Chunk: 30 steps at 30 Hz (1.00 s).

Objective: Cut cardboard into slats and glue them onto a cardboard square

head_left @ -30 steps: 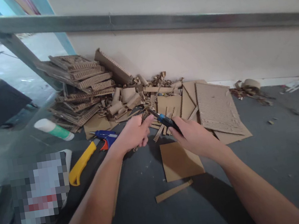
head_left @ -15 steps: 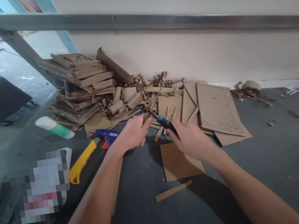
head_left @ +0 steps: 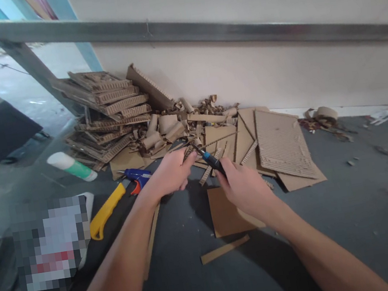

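Observation:
My left hand (head_left: 176,171) is closed on a thin corrugated cardboard strip (head_left: 188,153), most of it hidden by the fingers. My right hand (head_left: 245,184) grips a slim tool (head_left: 212,160) with a black handle, a blue band and a narrow dark tip; its exact kind is unclear. The tip meets the strip just beyond my left thumb. From there a narrow strip end (head_left: 220,138) reaches to the right over flat cardboard. Below my right hand lies a square cardboard piece (head_left: 226,216), partly covered by it, with a loose cardboard strip (head_left: 225,249) nearer me.
A blue glue gun (head_left: 138,175), a yellow-handled saw or knife (head_left: 107,212) and a white-green tube (head_left: 71,166) lie at left. Behind stand stacked corrugated panels (head_left: 110,97) and cardboard scraps (head_left: 171,129). A ridged cardboard sheet (head_left: 283,144) lies at right, below a metal rail (head_left: 198,30).
The narrow strip end by the tool tip pointed up and away; now it lies lower, slanting right. Both hands stay nearly in place with the same holds.

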{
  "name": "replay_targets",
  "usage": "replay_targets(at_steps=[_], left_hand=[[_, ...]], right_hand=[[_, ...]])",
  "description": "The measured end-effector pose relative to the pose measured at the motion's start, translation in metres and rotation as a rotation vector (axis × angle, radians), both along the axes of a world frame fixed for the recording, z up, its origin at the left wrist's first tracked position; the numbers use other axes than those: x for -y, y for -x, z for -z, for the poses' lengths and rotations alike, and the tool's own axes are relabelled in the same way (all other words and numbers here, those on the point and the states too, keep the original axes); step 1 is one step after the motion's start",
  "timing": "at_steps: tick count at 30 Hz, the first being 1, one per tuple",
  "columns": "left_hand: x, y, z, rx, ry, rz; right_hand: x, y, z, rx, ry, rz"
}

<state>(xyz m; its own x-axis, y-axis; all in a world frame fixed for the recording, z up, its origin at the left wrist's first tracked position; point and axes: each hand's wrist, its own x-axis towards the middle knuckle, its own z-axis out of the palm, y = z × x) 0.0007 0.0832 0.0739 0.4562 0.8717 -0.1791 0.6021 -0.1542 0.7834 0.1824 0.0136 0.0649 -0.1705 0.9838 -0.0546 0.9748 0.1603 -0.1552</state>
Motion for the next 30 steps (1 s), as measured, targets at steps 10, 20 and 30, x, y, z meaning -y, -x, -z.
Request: replay_targets(at_steps=[10,20,30], left_hand=[[-0.001,0.003,0.000,-0.081,-0.064,-0.019],[0.002,-0.001,-0.001,-0.225,-0.137,0.087],[0.002,-0.002,-0.002,-0.168,-0.149,0.030]], right_hand=[[0.009,0.009,0.002,-0.050,0.041,0.043],[0.005,0.008,0.005,-0.074,0.058,0.034],[0.010,0.012,-0.002,-0.069,0.080,0.081]])
